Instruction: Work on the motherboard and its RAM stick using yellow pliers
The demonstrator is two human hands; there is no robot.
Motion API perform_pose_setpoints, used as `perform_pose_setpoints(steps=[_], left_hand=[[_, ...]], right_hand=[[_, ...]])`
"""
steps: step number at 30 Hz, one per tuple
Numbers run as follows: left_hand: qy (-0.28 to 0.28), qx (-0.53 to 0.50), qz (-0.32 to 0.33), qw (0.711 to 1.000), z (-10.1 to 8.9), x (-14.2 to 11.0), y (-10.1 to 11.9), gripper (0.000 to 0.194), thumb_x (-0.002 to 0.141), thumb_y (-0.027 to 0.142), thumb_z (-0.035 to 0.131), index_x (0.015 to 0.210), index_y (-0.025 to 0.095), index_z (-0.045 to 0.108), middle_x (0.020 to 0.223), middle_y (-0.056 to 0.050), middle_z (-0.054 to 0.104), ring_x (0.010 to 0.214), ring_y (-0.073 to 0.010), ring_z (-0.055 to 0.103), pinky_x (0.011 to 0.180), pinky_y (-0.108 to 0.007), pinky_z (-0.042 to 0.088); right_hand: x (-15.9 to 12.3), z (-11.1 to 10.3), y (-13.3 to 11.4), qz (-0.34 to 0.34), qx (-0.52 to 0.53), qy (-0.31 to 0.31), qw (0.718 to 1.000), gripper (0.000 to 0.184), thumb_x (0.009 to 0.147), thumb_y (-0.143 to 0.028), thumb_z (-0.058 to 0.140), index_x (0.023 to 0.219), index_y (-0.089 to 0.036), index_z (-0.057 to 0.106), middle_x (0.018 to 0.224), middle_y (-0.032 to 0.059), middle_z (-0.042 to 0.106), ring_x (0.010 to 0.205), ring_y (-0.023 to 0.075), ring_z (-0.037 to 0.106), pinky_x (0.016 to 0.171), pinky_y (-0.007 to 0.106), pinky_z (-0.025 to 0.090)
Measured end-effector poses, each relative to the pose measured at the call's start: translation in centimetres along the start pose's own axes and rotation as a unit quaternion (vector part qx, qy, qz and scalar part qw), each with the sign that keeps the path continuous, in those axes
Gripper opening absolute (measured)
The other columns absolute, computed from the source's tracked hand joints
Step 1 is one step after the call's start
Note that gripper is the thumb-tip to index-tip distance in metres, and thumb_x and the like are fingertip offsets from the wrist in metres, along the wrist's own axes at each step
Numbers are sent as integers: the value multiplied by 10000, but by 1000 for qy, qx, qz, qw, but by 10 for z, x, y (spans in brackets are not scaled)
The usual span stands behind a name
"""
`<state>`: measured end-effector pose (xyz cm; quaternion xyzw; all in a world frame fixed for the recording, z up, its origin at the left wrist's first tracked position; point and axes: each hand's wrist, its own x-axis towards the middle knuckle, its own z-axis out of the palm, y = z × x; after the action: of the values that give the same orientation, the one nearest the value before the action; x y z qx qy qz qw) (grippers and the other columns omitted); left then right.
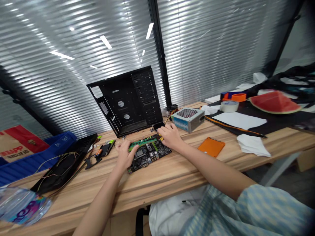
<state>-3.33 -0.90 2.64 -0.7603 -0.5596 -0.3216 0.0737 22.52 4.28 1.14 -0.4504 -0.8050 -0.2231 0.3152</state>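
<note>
A black motherboard lies flat on the wooden table in front of me. A green memory module runs along its far side. My left hand grips the board's left edge, the thumb over the left end of the module and the fingers at the far corner. At the far right corner, my right hand has its fingers curled closed. Something yellow and dark shows beside those fingers, too small to name. Just behind the board stands an open black computer case.
Right of the case sits a power supply; nearer is an orange flat drive. Tape rolls, white paper and a watermelon-shaped item lie far right. On the left are a black panel, blue bin and bottle.
</note>
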Motion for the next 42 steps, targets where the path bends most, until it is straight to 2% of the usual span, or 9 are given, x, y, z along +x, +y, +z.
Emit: perform_pose_setpoints(steps=[10,17,22,29,42], left_hand=[[11,-10,-2,1000,2,1,-2,271,904,444,481,932,199,594,922,-32,660,835,-214,590,902,-397,272],[16,-17,-2,1000,1,-1,-1,272,888,457,513,927,204,604,874,-13,649,817,-214,601,921,-399,280],[12,-23,8,1000,0,-1,-1,263,905,444,494,933,208,607,873,-12,652,835,-217,601,898,-388,284],[43,-24,38,998,-2,0,3,286,903,461,488,871,202,606,853,-29,647,858,-227,588,825,-358,311],[26,-41,29,998,-2,0,4,302,898,472,477,876,200,609,835,-38,647,843,-218,577,832,-356,355]], right_hand=[[-1,-1,1,-4,0,-14,1000,338,717,-71,556,1035,-177,598,923,81,656,901,239,461,803,373,215],[-1,1,1,0,-2,0,1000,327,730,-65,539,1032,-178,595,912,71,659,886,232,461,807,383,214],[-1,4,2,-5,-3,1,1000,326,738,-72,539,1040,-180,594,910,77,652,886,233,457,796,383,213],[-1,4,2,-6,-6,3,1000,338,737,-71,542,1051,-185,595,910,79,632,891,236,452,800,380,217],[-1,7,2,-12,-4,-5,1000,354,727,-84,550,1066,-181,580,933,80,635,910,239,459,797,377,221]])
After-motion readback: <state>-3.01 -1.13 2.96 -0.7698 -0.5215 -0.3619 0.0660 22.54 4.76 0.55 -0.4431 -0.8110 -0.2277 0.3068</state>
